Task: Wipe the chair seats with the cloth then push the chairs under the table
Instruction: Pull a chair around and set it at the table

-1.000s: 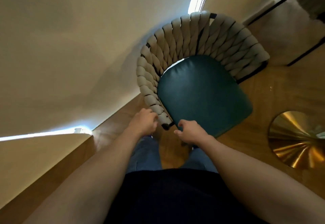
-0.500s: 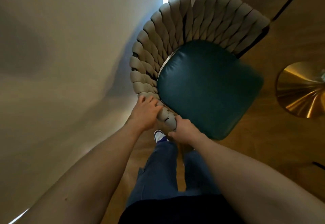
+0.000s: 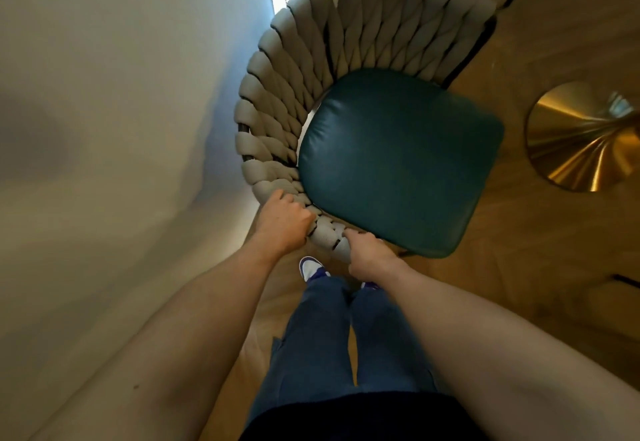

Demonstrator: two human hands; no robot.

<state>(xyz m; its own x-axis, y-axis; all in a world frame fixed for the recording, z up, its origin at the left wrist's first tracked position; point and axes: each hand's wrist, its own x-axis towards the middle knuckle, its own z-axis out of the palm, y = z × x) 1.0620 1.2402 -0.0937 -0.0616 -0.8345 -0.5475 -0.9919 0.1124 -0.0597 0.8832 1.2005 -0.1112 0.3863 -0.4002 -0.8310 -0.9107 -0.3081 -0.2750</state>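
The chair point(image 3: 398, 160) stands on the wood floor point(image 3: 519, 285), teal seat bare, no cloth in sight. Both hands hold its woven back at seven o'clock: left hand point(image 3: 282, 224) curled over the rim, right hand point(image 3: 369, 255) gripping the end, probably to steer it toward the brass base point(image 3: 581, 139) at three o'clock.

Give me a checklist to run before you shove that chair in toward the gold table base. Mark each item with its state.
1. Left hand grips the chair's woven backrest: ok.
2. Right hand holds the backrest's end by the teal seat: ok.
3. Seat is bare, nothing lying on it: ok.
4. Seat already wiped: cannot tell; no cloth is in view.
5. Floor between the chair and the gold table base is free: ok as far as it shows.
6. Feet clear of the chair legs: cannot tell; the shoe is close and the legs are hidden.
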